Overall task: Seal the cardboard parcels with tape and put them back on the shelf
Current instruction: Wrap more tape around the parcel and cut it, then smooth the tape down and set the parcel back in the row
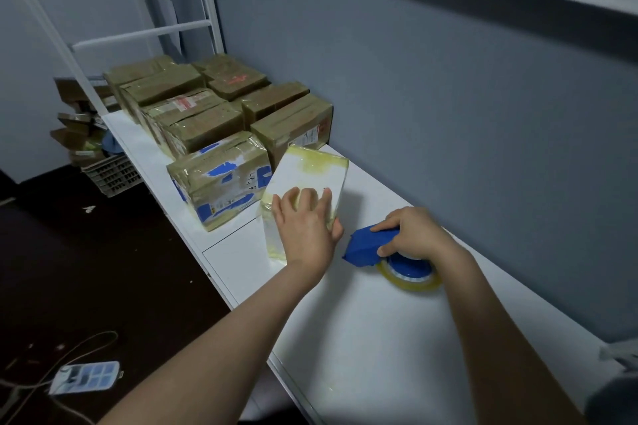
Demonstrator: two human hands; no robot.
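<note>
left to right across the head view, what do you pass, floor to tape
power strip → blue-printed parcel → white parcel → tape dispenser

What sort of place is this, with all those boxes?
Probably a small parcel storeroom or packing room: taped cardboard parcels sit in rows on a white shelf, the right hand grips a blue tape dispenser, and more boxes are piled beyond it.

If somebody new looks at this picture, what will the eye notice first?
At centre, the left hand presses flat on a white parcel with yellowish tape, and the right hand grips a blue tape dispenser beside it on the white shelf. Behind them, brown taped parcels crowd the shelf's far left end.
</note>
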